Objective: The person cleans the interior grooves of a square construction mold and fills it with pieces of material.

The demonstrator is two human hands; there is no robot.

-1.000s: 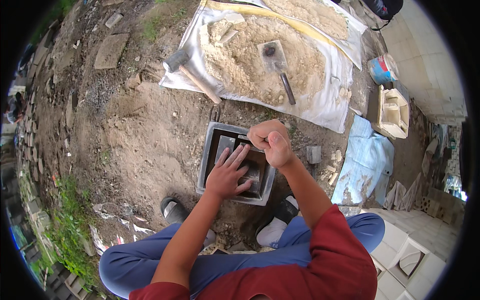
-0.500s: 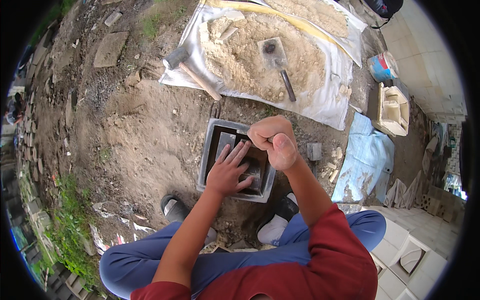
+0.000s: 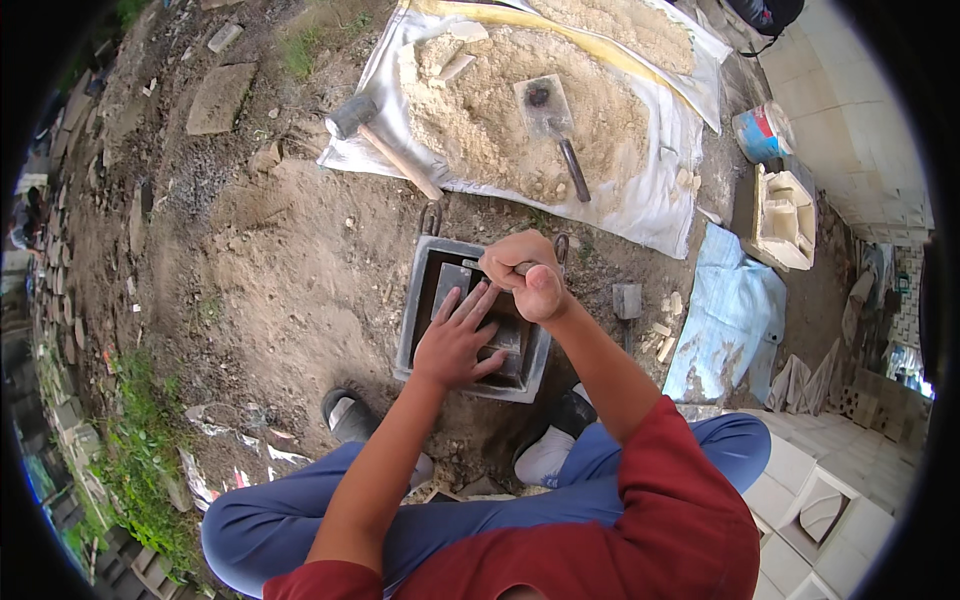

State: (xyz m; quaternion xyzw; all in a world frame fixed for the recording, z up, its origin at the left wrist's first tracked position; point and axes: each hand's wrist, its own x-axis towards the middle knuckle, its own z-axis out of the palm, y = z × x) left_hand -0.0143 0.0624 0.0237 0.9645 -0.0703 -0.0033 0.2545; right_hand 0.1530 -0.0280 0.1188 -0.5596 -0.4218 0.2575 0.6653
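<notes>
The square grey metal box with a raised rim sits on bare earth between the person's dark-slippered feet, a spot that seems chosen so both arms can reach down into it with weight behind them. Inside, the left hand lies flat, palm down and fingers spread, over the dark grey flat-faced metal insert, presumably to stop it shifting. The right hand is curled into a fist just beside the left fingertips, thumb uppermost, around what looks like a slim greyish tool; most of it is hidden, so I cannot tell its kind. Such a grip would suit firm force more than fine guiding.

Beyond the box, the grey-headed mallet with a pale wooden handle lies with its handle toward the person, likely for easy pick-up. The square-bladed metal trowel with a dark handle rests on the heap of sandy, cream-coloured powder, which the white woven sheet apparently keeps off the dirt
</notes>
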